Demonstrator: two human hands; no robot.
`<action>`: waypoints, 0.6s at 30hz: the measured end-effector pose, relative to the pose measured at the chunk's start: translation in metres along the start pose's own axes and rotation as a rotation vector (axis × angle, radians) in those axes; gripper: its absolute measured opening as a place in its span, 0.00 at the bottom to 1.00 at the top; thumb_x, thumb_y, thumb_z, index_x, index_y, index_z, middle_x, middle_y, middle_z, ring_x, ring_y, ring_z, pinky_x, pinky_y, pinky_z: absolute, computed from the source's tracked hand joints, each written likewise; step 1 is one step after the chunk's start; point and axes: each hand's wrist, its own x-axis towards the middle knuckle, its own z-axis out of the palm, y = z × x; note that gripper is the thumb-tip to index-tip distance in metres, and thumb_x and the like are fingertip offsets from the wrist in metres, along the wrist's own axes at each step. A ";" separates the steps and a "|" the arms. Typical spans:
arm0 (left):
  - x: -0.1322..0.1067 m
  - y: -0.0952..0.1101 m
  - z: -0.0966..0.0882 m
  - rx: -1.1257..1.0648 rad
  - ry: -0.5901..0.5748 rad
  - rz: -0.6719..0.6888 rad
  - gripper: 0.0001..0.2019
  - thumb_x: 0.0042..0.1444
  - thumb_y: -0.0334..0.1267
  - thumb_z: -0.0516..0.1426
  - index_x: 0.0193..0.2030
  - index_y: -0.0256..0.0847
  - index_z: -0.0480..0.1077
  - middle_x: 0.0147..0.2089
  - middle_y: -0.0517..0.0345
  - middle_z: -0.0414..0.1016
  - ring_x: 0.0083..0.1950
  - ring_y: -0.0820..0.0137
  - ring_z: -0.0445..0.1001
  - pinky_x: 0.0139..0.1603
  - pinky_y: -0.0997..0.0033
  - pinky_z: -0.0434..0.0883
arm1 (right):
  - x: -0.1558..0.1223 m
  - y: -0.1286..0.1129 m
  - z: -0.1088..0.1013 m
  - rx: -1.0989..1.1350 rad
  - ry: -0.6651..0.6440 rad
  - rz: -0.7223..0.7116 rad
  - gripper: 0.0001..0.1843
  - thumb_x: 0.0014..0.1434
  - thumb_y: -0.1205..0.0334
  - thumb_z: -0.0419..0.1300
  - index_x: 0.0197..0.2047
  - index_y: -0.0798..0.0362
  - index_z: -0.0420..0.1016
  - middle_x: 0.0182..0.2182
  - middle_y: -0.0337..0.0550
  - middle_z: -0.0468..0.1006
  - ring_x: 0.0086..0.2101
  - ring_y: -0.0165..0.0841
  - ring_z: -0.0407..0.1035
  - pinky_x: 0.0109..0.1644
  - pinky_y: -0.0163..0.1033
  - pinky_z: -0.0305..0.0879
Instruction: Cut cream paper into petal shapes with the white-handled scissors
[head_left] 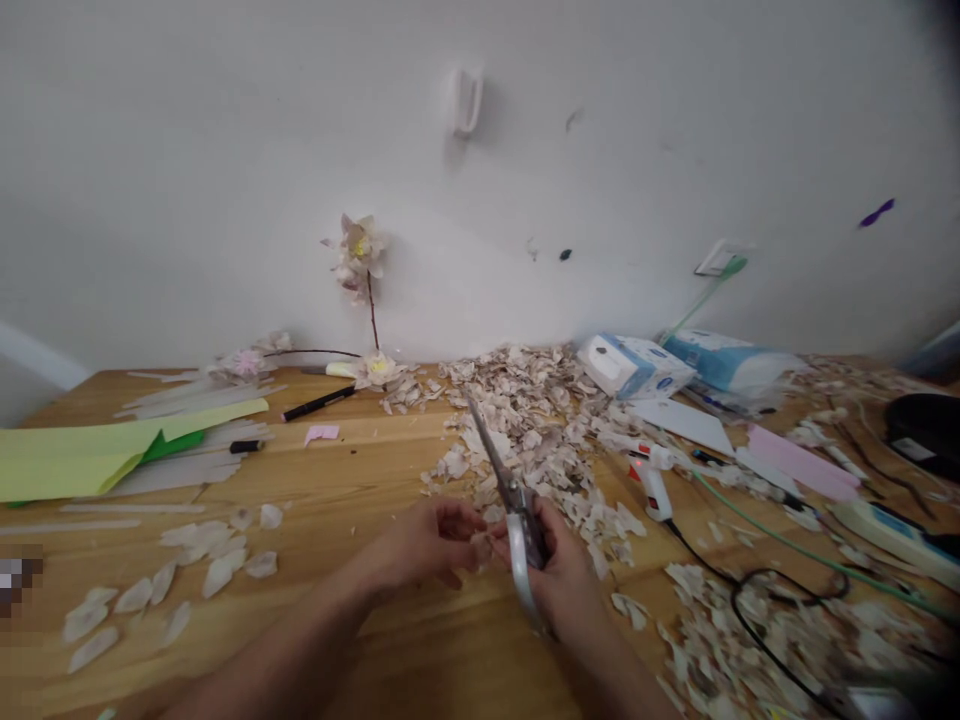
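My right hand [566, 575] is wrapped around the handles of a pair of scissors [499, 465], whose blades point away from me toward the petal pile [525, 400]. Beside it, my left hand [435, 540] has its fingers curled and pinched on what looks like a small pale petal [489, 543], partly hidden by the fingertips. The two hands almost meet just below the pile. Several loose petals [225, 570] lie spread over the wooden table [375, 450] to the left.
A flower on a twig [360, 245] leans against the wall, with another flower [377, 370] at its foot. Left are glue sticks [180, 470], yellow paper [67, 455] and a black pen [319, 403]. Right are a glue gun [651, 485], its black cable [739, 600] and tissue packs [637, 365].
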 end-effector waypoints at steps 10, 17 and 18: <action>-0.005 -0.002 -0.001 0.041 -0.175 0.016 0.08 0.41 0.40 0.63 0.28 0.39 0.75 0.24 0.64 0.69 0.25 0.76 0.66 0.27 0.77 0.64 | -0.002 -0.003 0.007 0.181 -0.066 0.042 0.12 0.39 0.66 0.68 0.29 0.51 0.70 0.23 0.35 0.77 0.24 0.33 0.70 0.27 0.34 0.66; 0.010 -0.015 0.026 -0.501 -0.323 -0.183 0.27 0.50 0.60 0.52 0.37 0.35 0.74 0.38 0.50 0.74 0.40 0.64 0.73 0.37 0.66 0.69 | 0.046 -0.046 0.006 0.300 0.171 -0.016 0.17 0.34 0.64 0.69 0.29 0.51 0.67 0.22 0.33 0.75 0.18 0.26 0.64 0.19 0.32 0.61; 0.017 -0.020 0.041 -0.579 -0.315 -0.247 0.28 0.51 0.61 0.51 0.35 0.34 0.73 0.37 0.48 0.74 0.40 0.63 0.74 0.38 0.66 0.70 | 0.055 -0.061 0.009 0.320 0.166 -0.028 0.18 0.34 0.62 0.69 0.29 0.51 0.66 0.22 0.32 0.73 0.14 0.24 0.60 0.15 0.31 0.56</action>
